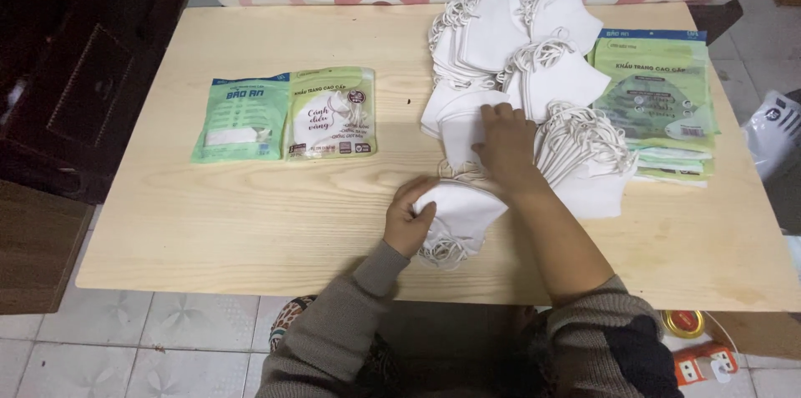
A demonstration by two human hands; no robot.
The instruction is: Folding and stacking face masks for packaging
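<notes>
- The left hand point(409, 219) is curled closed around a small stack of white masks point(457, 216), near the table point(250, 223) front edge.
- The right hand point(503, 143) lies flat and open on the mask pile point(517, 73), just behind that stack.

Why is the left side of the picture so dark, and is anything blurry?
Head view: light falls on the wooden table and the white masks, so they look bright and wash out; the dark furniture at left gets little light. Left hand and right hand look fairly sharp, the packets slightly soft.
</notes>
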